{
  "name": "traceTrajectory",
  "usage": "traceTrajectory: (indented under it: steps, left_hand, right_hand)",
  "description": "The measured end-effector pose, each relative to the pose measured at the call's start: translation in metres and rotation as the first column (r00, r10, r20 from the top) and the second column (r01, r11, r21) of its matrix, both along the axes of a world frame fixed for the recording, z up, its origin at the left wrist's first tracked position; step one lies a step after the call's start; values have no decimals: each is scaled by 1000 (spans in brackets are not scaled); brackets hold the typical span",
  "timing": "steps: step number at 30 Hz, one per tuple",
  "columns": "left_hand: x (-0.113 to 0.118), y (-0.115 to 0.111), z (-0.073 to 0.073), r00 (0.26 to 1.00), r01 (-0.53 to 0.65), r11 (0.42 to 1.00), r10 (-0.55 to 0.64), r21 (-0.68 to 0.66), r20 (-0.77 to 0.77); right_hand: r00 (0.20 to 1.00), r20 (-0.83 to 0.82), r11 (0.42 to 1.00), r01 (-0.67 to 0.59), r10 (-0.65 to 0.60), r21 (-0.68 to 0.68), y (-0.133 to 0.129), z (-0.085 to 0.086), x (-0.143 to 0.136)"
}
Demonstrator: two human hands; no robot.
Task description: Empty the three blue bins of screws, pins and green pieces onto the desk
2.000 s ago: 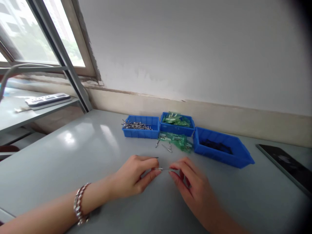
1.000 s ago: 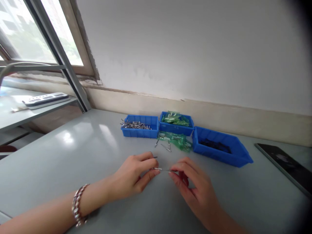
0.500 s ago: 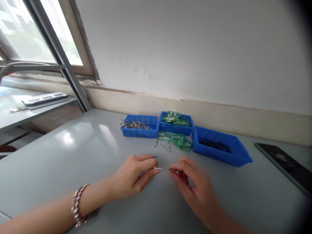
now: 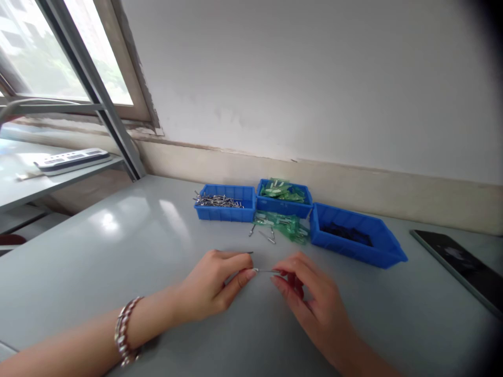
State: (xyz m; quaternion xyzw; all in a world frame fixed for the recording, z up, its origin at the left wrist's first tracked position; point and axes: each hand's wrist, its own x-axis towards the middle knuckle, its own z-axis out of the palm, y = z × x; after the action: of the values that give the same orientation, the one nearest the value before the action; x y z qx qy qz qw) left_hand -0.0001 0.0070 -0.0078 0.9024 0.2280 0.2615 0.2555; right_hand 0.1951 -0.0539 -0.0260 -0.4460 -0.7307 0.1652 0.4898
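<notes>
Head view shows your left hand point(image 4: 214, 285) and right hand point(image 4: 314, 303) low over the pale grey table point(image 4: 118, 246), both pinched shut on one thin silver metal pin point(image 4: 266, 270). Your left thumb and forefinger grip its left end, your right fingertips its right end, so the pin lies level between your hands just above the table. A beaded bracelet point(image 4: 124, 331) sits on your left wrist. Beyond your hands stand three blue plastic bins: the left bin point(image 4: 223, 212) holds loose metal pins, the middle bin point(image 4: 285, 208) holds small green plastic bags, the right bin point(image 4: 356, 246) holds dark parts too small to tell. More green bags point(image 4: 285, 224) lie on the table before the middle bin. A dark flat tablet point(image 4: 459, 267) lies at far right.
</notes>
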Motion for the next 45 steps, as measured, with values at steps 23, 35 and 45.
traceTrajectory:
  steps: [23,35,45]
  left_hand:
    - [-65,99,25,614,-786,618,782,-3,111]
    - [-63,102,14,601,-790,578,797,205,67]
    - [-64,100,13,621,-781,602,778,168,96]
  right_hand:
    - [994,100,996,51,-43,-77,3,-8,6]
    - [983,180,998,-7,19,-70,3,-9,7]
    - [986,168,997,2,11,-76,2,-6,5]
